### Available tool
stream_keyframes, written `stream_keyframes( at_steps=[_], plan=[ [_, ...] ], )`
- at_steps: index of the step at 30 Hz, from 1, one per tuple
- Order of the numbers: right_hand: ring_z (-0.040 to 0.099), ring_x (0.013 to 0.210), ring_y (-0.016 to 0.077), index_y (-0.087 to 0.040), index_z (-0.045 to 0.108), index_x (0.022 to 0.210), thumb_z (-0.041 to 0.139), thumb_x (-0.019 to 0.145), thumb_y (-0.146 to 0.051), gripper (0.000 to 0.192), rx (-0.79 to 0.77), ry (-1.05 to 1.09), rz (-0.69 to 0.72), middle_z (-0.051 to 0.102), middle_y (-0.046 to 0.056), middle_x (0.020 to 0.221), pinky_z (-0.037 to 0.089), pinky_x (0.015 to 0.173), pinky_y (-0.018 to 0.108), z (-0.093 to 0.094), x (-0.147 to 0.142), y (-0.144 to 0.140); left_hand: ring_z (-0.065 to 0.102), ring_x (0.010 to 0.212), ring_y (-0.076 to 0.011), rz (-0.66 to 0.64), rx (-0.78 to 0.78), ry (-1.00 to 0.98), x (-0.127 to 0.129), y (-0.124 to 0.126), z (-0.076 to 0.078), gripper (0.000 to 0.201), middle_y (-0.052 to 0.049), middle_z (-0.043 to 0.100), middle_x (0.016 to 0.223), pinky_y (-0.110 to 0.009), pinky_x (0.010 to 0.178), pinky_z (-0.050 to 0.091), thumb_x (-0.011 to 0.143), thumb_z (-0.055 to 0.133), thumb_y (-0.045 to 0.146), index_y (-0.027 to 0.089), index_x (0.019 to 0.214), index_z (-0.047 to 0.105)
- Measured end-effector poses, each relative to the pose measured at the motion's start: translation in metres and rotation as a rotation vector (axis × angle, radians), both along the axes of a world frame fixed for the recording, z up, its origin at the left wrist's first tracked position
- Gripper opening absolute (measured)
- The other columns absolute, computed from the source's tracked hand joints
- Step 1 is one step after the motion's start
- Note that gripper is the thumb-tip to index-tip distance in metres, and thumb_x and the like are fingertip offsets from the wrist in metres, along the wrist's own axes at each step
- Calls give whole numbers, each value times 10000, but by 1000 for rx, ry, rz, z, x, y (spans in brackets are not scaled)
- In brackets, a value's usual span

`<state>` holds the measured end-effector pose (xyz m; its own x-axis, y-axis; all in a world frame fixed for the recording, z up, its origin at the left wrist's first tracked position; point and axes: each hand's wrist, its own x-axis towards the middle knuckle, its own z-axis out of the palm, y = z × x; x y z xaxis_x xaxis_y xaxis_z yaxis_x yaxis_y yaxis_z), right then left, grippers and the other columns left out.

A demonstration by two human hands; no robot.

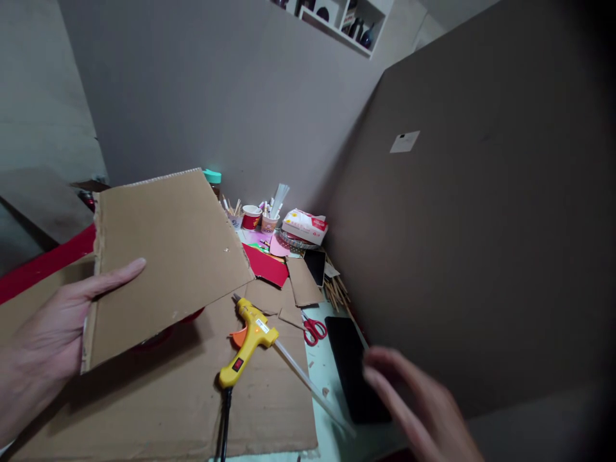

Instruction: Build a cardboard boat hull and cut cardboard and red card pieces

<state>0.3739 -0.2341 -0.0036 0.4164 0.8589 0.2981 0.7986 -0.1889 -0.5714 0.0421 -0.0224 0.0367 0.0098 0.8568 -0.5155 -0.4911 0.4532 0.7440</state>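
- Head view: the left hand (45, 333) holds a cardboard sheet (168, 256) by its left edge, thumb lying on top, fingers hidden beneath. The sheet is lifted off the table and tilted, its far edge higher.
- The right hand (418, 404) is blurred at the near right, fingers loosely spread and holding nothing. Its fingertips are over the near right edge of a black phone (353, 372) that lies flat on the table (322, 372); whether they touch it cannot be told.
- Under the lifted sheet a larger flat cardboard (168, 404) covers the near left part of the table.
- A yellow glue gun (248, 343) lies on that flat cardboard, just right of the sheet, with a clear glue stick (308, 385) jutting from it toward the near right and a black cord (224, 423) running toward the near edge.
- Red scissors (314, 330) lie just right of the glue gun, between it and the phone.
- Farther back are small cardboard scraps (303, 282), red paper (267, 264), a second dark phone (316, 264) and a bundle of wooden sticks (337, 292).
- At the far end stand paper cups (251, 217) with pens and sticks, and a tissue pack (304, 226).
- A big cardboard panel (481, 244) stands upright along the right side, bearing a small white label (404, 142).
- A white wall shelf (344, 19) hangs at the top.
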Motion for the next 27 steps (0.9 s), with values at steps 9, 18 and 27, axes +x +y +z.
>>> stream_keyframes(
  at_steps=[9, 18, 27],
  plan=[
    [668, 719, 188, -143, 620, 1111, 663, 881, -270, 266, -163, -171, 18, 718, 70, 829, 458, 626, 264, -14, 31, 174, 712, 459, -253, -17, -61, -15, 2, -1, 0, 438, -56, 760, 648, -390, 415, 623, 868, 561, 62, 194, 1275, 656],
    [604, 830, 207, -135, 668, 964, 490, 940, -150, 181, 146, -417, 180, 666, 100, 902, 470, 742, 304, -10, 19, 161, 698, 435, -282, -27, -94, -1, 1, 3, 1, 367, -94, 767, 664, -425, 355, 593, 867, 552, 88, 187, 1186, 705],
    [564, 816, 220, -178, 688, 860, 443, 987, -176, 276, 252, -578, 353, 650, 102, 839, 446, 729, 316, -14, -9, 150, 721, 482, -299, 2, 1, -27, -2, 7, -7, 416, -80, 770, 694, -444, 375, 602, 878, 546, 126, 241, 1260, 663]
  ],
)
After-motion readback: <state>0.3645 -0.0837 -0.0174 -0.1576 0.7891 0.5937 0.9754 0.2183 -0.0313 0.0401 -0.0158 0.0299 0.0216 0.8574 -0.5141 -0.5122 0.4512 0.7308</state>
